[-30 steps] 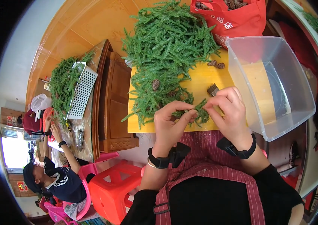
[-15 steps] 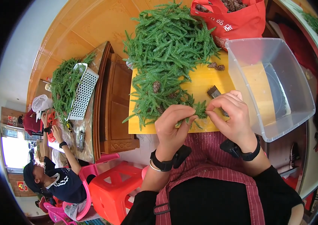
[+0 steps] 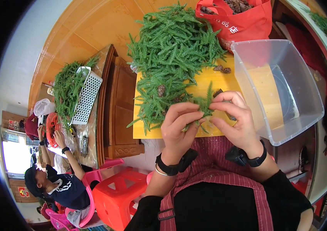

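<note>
A small green artificial pine sprig (image 3: 206,101) is held up in front of me, just above the front edge of the yellow board. My left hand (image 3: 179,125) pinches its lower end between thumb and fingers. From the other side, the fingertips of my right hand (image 3: 236,119) touch the sprig, thumb a little apart from the index finger. Behind my right hand lies a flat brush (image 3: 218,92), mostly hidden. Beyond my left hand spreads a large heap of pine sprigs (image 3: 173,44), with a brown pine cone (image 3: 161,91) among them.
A clear plastic bin (image 3: 306,111) stands to the right, beside the yellow board (image 3: 225,81). Loose pine cones (image 3: 222,69) lie near it. Behind is a red bag (image 3: 244,27) of cones. At left, a person (image 3: 65,188) works near a white perforated basket (image 3: 88,96).
The sprig's tip now stands up and its branches are more spread. My right thumb has come away from the index finger. The person at left has moved their hands over a red round thing.
</note>
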`<state>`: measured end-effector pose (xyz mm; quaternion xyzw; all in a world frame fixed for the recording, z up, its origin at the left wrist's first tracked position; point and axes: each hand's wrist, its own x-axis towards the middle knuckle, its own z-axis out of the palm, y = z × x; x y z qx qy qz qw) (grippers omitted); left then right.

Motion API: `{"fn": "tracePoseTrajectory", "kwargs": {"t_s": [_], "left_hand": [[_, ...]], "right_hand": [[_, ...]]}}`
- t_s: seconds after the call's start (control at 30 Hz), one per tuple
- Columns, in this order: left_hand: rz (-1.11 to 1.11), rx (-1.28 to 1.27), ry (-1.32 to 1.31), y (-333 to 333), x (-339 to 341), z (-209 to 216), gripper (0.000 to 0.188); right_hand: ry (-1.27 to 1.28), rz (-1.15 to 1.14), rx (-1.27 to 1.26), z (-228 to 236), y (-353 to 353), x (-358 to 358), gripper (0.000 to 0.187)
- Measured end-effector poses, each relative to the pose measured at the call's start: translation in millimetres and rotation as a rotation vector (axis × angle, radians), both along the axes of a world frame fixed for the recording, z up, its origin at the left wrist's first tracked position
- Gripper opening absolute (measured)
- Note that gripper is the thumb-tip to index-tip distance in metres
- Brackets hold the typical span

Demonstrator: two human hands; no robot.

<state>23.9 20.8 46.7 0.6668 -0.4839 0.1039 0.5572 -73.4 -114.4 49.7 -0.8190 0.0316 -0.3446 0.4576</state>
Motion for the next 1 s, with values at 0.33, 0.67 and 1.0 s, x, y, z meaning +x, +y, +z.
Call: {"fn": "tracePoseTrajectory", "kwargs": {"t_s": [0.33,0.67,1.0], "left_hand": [[-0.008,0.052,-0.021,2,-2,0,0.026],[-0.024,0.031,0.174,1,-6,-8,0.013],[-0.028,0.061,0.330,1,-10,-8,0.009]], "right_hand": [[0.068,0.092,0.530,-16,10,3,0.017],[-0.083,0.067,0.564,-28,14,10,0.015],[-0.142,0.063,0.368,-27,12,8,0.017]]}}
